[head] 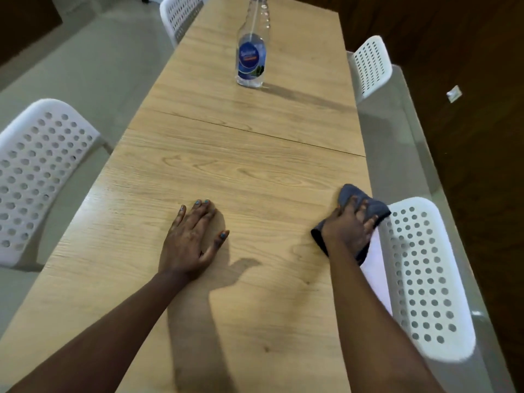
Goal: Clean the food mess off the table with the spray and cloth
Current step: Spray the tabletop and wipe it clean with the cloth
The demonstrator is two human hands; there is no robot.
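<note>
one blue-labelled spray bottle (251, 56), writing unreadable.

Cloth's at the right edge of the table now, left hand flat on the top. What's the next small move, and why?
Probably sweep the cloth back leftward across the table. The right hand presses it at the table's right edge, so that stroke has run out of surface. The left hand lies flat, bracing. The spray bottle stands far off; no crumbs are visible here.

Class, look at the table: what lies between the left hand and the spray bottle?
In the head view, only bare table lies between the left hand and the spray bottle, crossed by a seam.
</note>
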